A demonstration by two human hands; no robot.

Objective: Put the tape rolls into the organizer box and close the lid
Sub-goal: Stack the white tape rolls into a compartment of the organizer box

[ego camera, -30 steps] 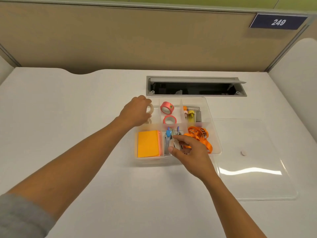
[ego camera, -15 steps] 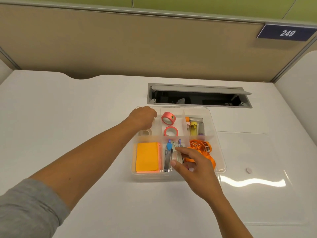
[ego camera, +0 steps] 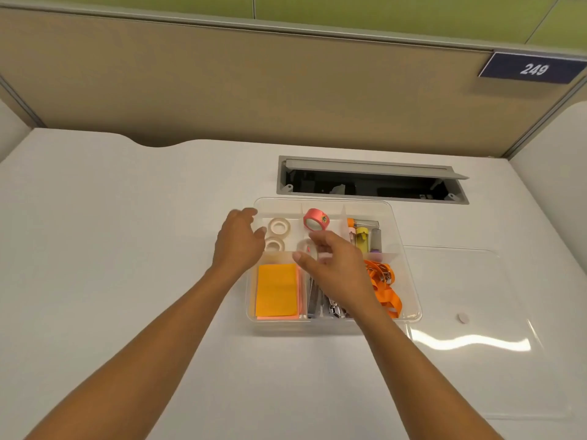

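Clear plastic organizer box (ego camera: 403, 249) sits mid-frame, its lid (ego camera: 495, 360) flat at right. Two white tape rolls (ego camera: 279, 228) lie in its upper-left compartment. Left hand (ego camera: 238, 246) hovers spread, empty, at the box's left edge; right hand (ego camera: 336, 268) pinches a translucent roll (ego camera: 306, 247) over the centre. Bare desk (ego camera: 111, 233) spreads left.

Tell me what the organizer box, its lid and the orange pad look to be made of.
Organizer box: clear, slightly frosted plastic; contents show through its walls.
Lid: clear glossy plastic, likely; the table shows through and a bright glare streaks it.
Orange pad: matte paper, apparently stacked sheets with pink ones beneath.
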